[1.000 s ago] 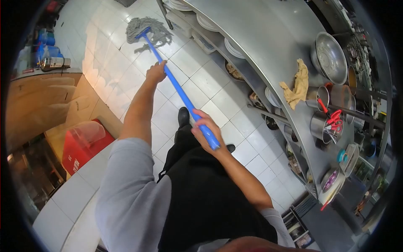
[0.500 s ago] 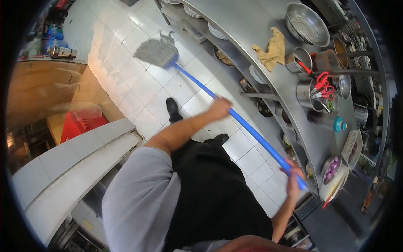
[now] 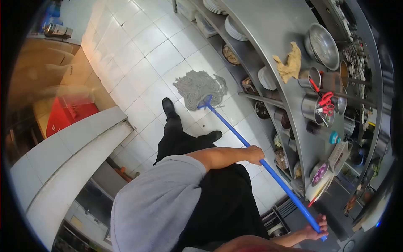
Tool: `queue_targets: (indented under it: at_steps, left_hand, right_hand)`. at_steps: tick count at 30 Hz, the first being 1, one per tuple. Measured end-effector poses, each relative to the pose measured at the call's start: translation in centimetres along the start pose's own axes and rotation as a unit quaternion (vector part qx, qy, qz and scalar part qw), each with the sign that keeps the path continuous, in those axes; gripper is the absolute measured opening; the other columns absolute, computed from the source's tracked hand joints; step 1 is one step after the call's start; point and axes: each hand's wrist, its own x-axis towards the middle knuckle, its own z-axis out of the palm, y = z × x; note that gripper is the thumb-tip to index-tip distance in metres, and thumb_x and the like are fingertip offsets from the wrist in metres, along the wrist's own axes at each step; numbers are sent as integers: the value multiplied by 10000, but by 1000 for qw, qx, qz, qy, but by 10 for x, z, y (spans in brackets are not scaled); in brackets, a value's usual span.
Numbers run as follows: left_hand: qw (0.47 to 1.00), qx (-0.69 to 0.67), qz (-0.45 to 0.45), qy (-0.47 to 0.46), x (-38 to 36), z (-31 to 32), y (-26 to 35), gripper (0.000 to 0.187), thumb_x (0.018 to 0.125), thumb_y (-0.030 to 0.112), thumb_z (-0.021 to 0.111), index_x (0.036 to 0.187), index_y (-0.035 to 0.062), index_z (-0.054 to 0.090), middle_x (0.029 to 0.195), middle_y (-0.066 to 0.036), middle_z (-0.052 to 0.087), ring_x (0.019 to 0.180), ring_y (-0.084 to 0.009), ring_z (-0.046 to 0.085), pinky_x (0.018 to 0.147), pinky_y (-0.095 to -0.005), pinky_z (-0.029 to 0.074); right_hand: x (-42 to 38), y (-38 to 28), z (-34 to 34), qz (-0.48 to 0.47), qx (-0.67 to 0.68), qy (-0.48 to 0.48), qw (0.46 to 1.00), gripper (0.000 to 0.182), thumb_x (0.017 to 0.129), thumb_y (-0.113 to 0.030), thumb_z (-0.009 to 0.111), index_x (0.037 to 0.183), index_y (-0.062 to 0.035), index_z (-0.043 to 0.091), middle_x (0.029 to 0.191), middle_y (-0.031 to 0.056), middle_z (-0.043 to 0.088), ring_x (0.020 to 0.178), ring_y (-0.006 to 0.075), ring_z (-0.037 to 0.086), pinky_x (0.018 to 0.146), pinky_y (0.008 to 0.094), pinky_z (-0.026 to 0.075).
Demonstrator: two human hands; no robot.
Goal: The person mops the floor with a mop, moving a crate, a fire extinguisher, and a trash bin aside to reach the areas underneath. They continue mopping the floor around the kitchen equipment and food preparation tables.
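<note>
A mop with a blue handle (image 3: 282, 181) slants across the view from lower right to upper left. Its grey string head (image 3: 197, 87) lies spread on the white tiled floor (image 3: 161, 56), close to my black shoes. My left hand (image 3: 254, 155) is closed around the middle of the handle, its arm crossing my black apron. Near the handle's top end, at the lower right, my right hand (image 3: 315, 228) holds the pole with its fingers curled loosely.
On the right runs a steel counter (image 3: 264, 29) with a yellow cloth (image 3: 289, 63), metal bowls (image 3: 322, 46), red-handled scissors (image 3: 325, 101) and a bowl of purple onions (image 3: 320, 173). Plates and food containers fill its lower shelves. A tiled ledge (image 3: 79, 140) borders the left.
The mop head has come nearer to me and rightward, its strings now spread out. Both hands have moved down and right with the handle.
</note>
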Motion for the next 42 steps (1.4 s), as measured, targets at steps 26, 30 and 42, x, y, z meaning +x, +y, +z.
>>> queue_targets:
  at_steps: [26,30,42]
  left_hand:
    - [698,168,-622,313,-479,-256,-263,669,920,289,758,1529,283,483,1691,-193,289,1463,-490,417,1119,-619,449]
    - [748,159,-543,348,-341,-176,-229,618,949,342,693,1525,223,499,1698,-264,232,1541,-523,259,1168,-711,341]
    - [983,48,-147,103,-26,-70,-28,327,827,458,798,949,155,784,946,-110,757,958,-353,727,870,-531,539]
  right_hand:
    - [-99,384,494,256,16,-393,883,138,969,13,671,1095,-40,656,1476,204,609,1361,288,581,1155,381,412]
    - [-47,345,336,247,1,-339,908,122,1082,-182,608,1066,-73,661,1461,228,609,1264,309,645,933,419,617]
    - [60,49,38,-2,132,-91,987,504,1120,-451,435,775,-98,531,958,134,675,1287,412,597,1097,633,463]
